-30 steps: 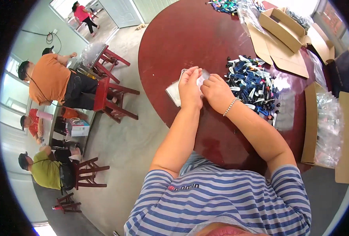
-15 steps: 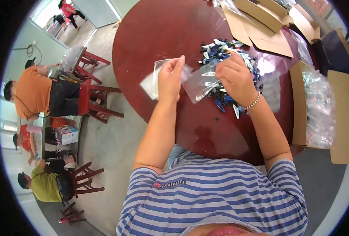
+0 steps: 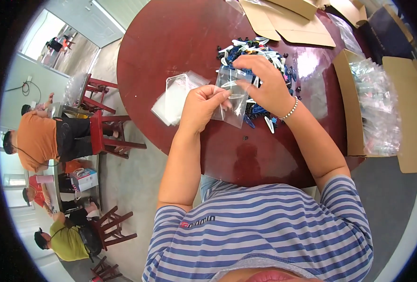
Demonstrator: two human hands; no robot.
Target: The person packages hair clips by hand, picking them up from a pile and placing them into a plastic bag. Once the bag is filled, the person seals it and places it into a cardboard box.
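My left hand (image 3: 202, 107) pinches the left edge of a small clear plastic bag (image 3: 233, 96) held above the round dark-red table (image 3: 170, 42). My right hand (image 3: 264, 84), with a bead bracelet on the wrist, grips the bag's top right edge. Directly behind the bag lies a pile of small blue, black and white parts (image 3: 258, 54). A stack of empty clear bags (image 3: 174, 97) lies on the table to the left of my left hand.
Flat cardboard pieces (image 3: 288, 23) lie at the table's far side. An open cardboard box with filled clear bags (image 3: 375, 103) stands at the right. Red wooden stools (image 3: 105, 131) and several seated people, one in an orange shirt (image 3: 34, 141), are to the left.
Both hands came together on the clear bag, which now hangs upright between them. The view has shifted, so the table sits more to the right and nearer.
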